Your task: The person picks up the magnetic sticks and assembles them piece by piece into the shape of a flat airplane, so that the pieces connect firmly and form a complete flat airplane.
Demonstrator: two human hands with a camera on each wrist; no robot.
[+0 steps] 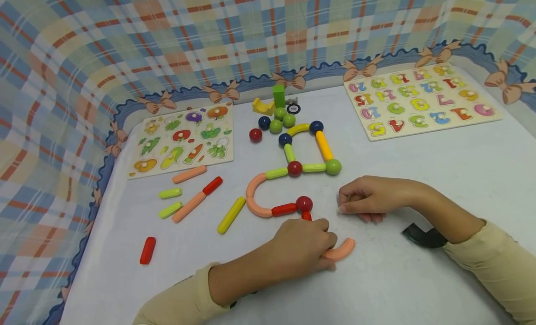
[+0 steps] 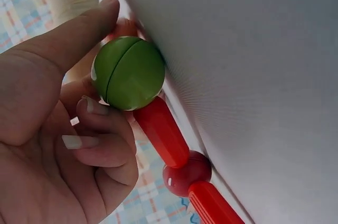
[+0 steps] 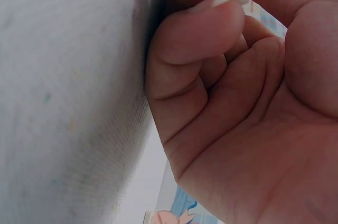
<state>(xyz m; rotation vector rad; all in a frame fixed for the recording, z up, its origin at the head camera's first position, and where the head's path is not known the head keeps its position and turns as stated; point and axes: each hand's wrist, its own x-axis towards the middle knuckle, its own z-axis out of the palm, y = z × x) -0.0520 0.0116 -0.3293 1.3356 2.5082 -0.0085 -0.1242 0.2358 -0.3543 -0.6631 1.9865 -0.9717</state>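
Observation:
My left hand is around a green ball, thumb on one side and fingers on the other; the head view hides the ball beneath the hand. A red stick joins that ball to a dark red ball. From the hand's far side sticks out a curved pink piece. A second red stick runs from the dark red ball to a pink arc. My right hand rests on the white cloth, fingers loosely curled, nothing held.
Light green sticks, balls and an orange stick form a linked loop beyond the hands. Loose pink, red, green and yellow sticks lie left. Vegetable and number puzzle boards stand behind, with green balls and blocks between.

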